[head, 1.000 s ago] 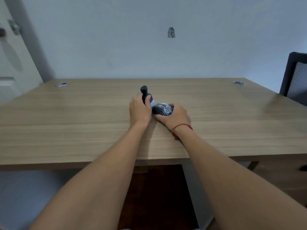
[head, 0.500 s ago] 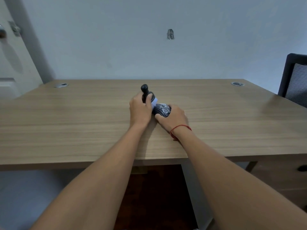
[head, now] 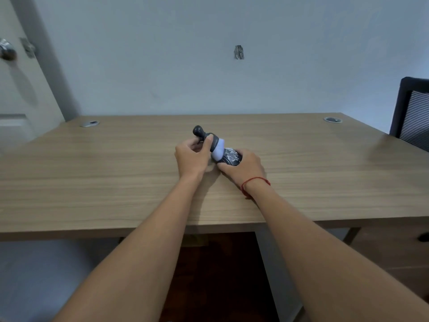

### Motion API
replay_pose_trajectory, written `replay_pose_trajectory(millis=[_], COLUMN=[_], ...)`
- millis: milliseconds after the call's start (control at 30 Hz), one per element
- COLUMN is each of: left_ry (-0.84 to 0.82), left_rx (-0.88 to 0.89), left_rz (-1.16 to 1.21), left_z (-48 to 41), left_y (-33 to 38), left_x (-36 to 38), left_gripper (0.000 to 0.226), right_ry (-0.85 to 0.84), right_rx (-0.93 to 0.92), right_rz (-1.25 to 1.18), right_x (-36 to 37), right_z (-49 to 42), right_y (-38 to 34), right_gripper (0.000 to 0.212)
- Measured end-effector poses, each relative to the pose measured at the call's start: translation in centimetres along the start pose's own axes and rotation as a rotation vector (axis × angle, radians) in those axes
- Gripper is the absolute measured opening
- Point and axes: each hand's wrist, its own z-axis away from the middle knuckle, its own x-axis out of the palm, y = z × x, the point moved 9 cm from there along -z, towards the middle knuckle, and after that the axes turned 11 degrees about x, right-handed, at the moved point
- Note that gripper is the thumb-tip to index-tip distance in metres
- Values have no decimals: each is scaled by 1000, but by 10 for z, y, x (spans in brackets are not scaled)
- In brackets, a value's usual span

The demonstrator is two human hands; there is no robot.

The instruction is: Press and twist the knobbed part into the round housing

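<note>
Left hand (head: 191,156) grips the dark handle (head: 202,135), tilted, pale brush head (head: 217,151) against a dark shoe (head: 229,157). Right hand (head: 243,167) clamps the shoe on the tabletop (head: 92,177), likely bracing it.

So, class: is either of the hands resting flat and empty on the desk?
No: the left hand grips the dark handle, and the right hand holds the patterned round piece.

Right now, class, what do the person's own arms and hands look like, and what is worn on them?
Both forearms are bare, with no sleeves in view. The left hand wears nothing visible. The right hand has a thin red string bracelet around the wrist. No rings, gloves or watch show.
</note>
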Motion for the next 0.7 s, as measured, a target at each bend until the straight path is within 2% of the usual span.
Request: replay_pose_trajectory(millis=[100, 200, 267, 367, 467, 567, 600, 700], left_ry=[-44, -48, -32, -38, -76, -152, -145, -75], left_rx=[-54, -45, -42, 53, 172, 250, 241, 55], left_rz=[48, -158, -256, -176, -129, -264, -344, -499], left_z=[0, -2, -2, -2, 2, 3, 2, -5], left_y=[-5, -12, -14, 1, 19, 19, 15, -7], left_x=[5, 2, -2, 2, 9, 20, 20, 6], left_gripper=[10, 25, 27, 23, 19, 22, 24, 30], right_ry=[14, 11, 2, 17, 3, -2, 1, 6], right_rx=[-12, -39, -46, -51, -56, -63, -67, -78], right_rz=[16, 40, 46, 55, 69, 84, 75, 29], right_x=[-1, -1, -2, -2, 0, 1, 1, 1], right_z=[0, 0, 2, 1, -1, -3, -2, -2], right_y=[0, -4, -5, -5, -5, -6, -5, -4], right_gripper=[33, 28, 31, 33, 27, 26, 26, 31])
